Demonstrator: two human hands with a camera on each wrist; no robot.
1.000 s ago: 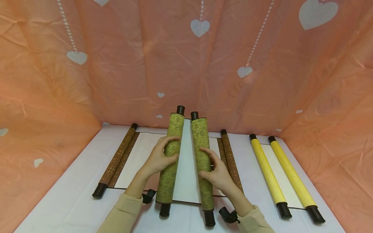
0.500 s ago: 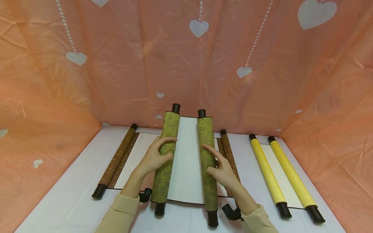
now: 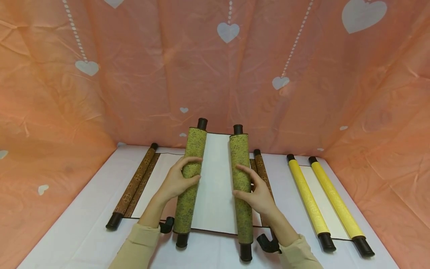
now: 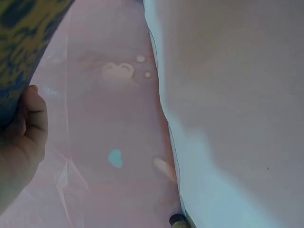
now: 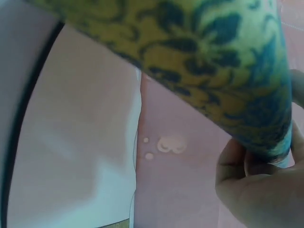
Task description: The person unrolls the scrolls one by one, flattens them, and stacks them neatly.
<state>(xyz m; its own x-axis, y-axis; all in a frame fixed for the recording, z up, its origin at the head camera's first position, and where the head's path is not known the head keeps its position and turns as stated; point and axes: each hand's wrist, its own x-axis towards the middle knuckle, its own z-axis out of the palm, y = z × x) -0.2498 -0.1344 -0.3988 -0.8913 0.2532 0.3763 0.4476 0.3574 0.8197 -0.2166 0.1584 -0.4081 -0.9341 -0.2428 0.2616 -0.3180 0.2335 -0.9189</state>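
A green-gold patterned hanging scroll is partly unrolled, its white paper [image 3: 216,186] showing between two rolls with black end knobs. My left hand [image 3: 177,179] grips the left roll [image 3: 188,194] around its middle, thumb and index finger in front. On the other side, my right hand [image 3: 256,192] holds the right roll [image 3: 241,157], fingers curled round behind it. In the right wrist view the patterned roll [image 5: 204,61] shows dark floral figures, with fingers wrapped below it. The left wrist view has the left roll [image 4: 23,42] at its upper left corner. The scroll is held up over a brown scroll.
Underneath lies an unrolled scroll with brown patterned ends [image 3: 137,179], its middle hidden. A narrower yellow scroll [image 3: 309,194], partly unrolled, lies on the right of the white table [image 3: 67,231]. Pink curtain [image 3: 201,74] with hearts encloses the back and sides.
The two green rolls have moved apart, the left one leftward and the right one rightward, so more white paper shows between them. The brown and yellow scrolls have stayed put.
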